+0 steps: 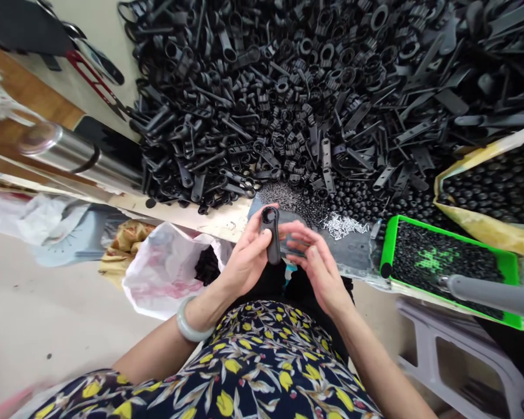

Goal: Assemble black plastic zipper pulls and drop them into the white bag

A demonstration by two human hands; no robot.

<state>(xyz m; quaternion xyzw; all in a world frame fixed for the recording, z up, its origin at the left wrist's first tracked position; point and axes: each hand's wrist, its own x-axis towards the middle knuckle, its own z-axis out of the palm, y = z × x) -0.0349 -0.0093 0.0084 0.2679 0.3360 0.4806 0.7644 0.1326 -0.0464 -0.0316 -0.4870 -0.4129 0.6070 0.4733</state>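
Note:
My left hand [252, 254] is closed on a black plastic part [273, 241] with a toothed round ring at its upper end and a flat handle below. The thumb presses on its face. Just to the right, my right hand [317, 262] has its fingers loosely curved and apart, with nothing visible in them. Its fingertips are close to the part; whether they touch it I cannot tell. Beyond the hands lie a heap of tiny dark pieces [283, 196] and a small pile of silvery pins [344, 226] on the table edge.
A large heap of black plastic parts [244, 105] covers the table. At right sit a green tray [390, 244] of small black pieces and a yellowish sack [471, 218] of black balls. A steel flask [65, 148] lies left. A white plastic bag [157, 273] hangs below the edge.

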